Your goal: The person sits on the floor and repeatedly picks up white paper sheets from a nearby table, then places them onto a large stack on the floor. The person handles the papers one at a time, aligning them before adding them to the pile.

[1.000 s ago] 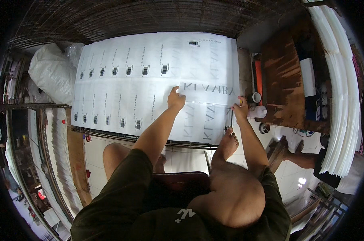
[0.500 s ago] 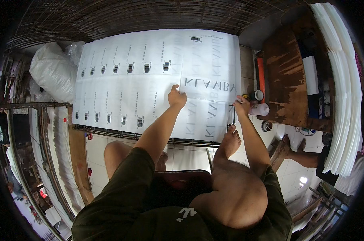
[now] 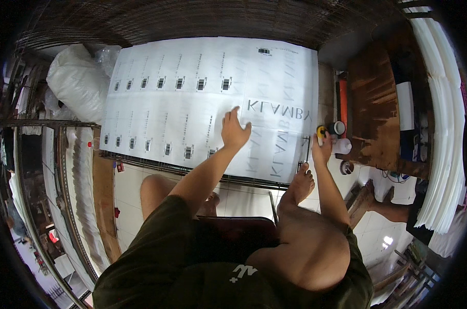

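Nearest: bare right foot (image 3: 302, 184), toes up at the near right corner of the sheets. Thin dark rod (image 3: 308, 149) just beyond the toes, along the right edge.

Printed white sheets (image 3: 176, 110) lie flat, spread wide across the middle; dark wire rack (image 3: 254, 185) shows under their near edge.

Right hand (image 3: 322, 151) just off the right edge; grip clamped on a yellow-black tool (image 3: 322, 132), fingers curled round it. Bottle (image 3: 342, 146) and jar (image 3: 337, 127) just right of it.

Left hand (image 3: 235, 135) over the sheets, right of centre; grip apart, thumb and fingers spread, contact unclear.

Farther: plastic bag (image 3: 79, 82) left, brown board (image 3: 372, 92) right, wire mesh (image 3: 192, 20) at the far side.
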`<state>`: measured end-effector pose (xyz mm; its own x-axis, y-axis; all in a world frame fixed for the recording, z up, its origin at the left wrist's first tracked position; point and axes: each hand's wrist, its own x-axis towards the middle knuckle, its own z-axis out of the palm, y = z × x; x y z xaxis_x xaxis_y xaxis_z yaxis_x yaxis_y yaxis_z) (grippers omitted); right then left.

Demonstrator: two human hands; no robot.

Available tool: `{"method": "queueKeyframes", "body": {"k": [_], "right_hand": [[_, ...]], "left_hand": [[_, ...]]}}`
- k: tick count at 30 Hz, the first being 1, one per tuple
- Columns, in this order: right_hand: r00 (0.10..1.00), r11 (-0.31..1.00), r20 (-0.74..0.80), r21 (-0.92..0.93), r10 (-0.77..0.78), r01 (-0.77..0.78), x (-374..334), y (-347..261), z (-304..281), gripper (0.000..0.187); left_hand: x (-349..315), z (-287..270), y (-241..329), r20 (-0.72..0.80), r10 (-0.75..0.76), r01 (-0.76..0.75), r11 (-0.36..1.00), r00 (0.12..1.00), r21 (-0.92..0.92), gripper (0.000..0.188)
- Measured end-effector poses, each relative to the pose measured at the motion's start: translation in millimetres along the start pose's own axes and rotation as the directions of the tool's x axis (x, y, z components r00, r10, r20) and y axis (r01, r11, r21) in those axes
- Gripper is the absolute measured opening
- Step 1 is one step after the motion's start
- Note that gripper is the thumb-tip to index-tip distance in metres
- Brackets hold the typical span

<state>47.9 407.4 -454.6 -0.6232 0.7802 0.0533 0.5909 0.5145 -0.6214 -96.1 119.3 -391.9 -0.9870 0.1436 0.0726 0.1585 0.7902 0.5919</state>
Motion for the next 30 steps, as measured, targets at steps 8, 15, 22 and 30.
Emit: {"method": "queueKeyframes", "body": {"k": [8, 15, 22, 30], "right_hand": [[0.946, 0.855, -0.007, 0.430, 0.325, -0.291, -105.9, 4.3, -59.4, 0.057], [0.941, 0.631, 0.059, 0.728, 0.334, -0.270, -84.9, -74.5, -163.3, 0.042], [0.907, 0.604, -0.388, 0.686, -0.166, 0.405, -112.9, -230.2, -349.6, 0.052], [0.642, 0.567, 0.328, 0.798, -0.693, 0.204, -230.2, -274.5, -362.9, 0.074]], "left_hand": [[-157.3, -185.5, 35.0, 0.846, 0.378, 0.373, 0.774, 0.375, -0.511, 0.057], [-266.2, -171.0, -7.7, 0.862, 0.309, -0.021, 0.944, 0.402, -0.329, 0.056], [-255.1, -166.3, -2.9, 0.898, 0.296, -0.250, 0.943, 0.326, -0.220, 0.060], [-249.7, -166.1, -8.0, 0.899, 0.276, -0.201, 0.955, 0.340, -0.218, 0.058]]}}
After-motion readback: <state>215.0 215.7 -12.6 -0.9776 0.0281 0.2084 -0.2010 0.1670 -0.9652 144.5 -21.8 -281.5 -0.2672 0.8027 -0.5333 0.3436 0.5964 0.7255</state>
